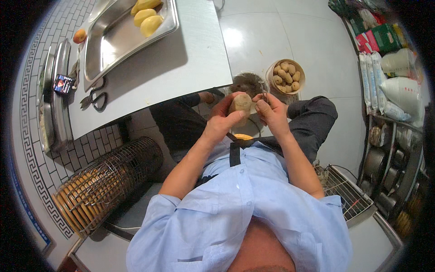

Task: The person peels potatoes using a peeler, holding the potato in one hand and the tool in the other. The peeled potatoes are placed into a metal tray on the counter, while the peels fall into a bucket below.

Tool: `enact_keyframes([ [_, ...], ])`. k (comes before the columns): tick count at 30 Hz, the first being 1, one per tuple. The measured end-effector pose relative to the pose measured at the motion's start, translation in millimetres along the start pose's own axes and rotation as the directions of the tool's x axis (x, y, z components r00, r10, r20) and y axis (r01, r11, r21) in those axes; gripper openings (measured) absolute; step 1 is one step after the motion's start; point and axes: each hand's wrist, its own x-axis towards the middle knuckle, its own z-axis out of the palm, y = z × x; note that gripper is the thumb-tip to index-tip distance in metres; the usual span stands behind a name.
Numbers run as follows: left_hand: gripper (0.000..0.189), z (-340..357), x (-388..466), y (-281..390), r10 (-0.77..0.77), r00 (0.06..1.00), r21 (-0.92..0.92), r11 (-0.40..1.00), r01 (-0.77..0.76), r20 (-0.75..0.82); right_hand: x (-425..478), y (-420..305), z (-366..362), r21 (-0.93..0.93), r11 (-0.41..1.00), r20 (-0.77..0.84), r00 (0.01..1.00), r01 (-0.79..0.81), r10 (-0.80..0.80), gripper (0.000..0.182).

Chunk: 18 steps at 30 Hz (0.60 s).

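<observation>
My left hand [222, 115] grips an unpeeled brown potato [241, 103], with the thumb across its near side. Beside it, my right hand [274, 114] is closed around a thin metal tool [263, 89], apparently a peeler, partly hidden by the fingers. The tool is close to the potato's right side; whether they touch is unclear. Both hands are held over my lap, between my knees. Beyond them on the floor is a round container [247, 81] with dark scraps inside. To its right stands a bucket [302, 85] of unpeeled potatoes [286, 75].
A white table [163, 78] at left bears a steel tray [117, 42] with peeled potatoes [149, 25], black-handled scissors [98, 97] and a lit phone [63, 84]. Below it is a wire rack of steamers [102, 187]. Packed shelves [377, 119] line the right.
</observation>
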Motion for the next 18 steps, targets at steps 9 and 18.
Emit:
enact_keyframes([
  [9, 0.05, 15, 6, 10, 0.026, 0.997, 0.551, 0.832, -0.062, 0.072, -2, -19, 0, -0.314, 0.948, 0.032, 0.998, 0.058, -0.051, 0.037],
  [18, 0.056, 16, 4, 12, 0.001, 0.995, 0.528, 0.847, -0.051, 0.096, -4, 0, -10, 0.124, 0.982, 0.095, 0.987, -0.14, 0.128, 0.038],
])
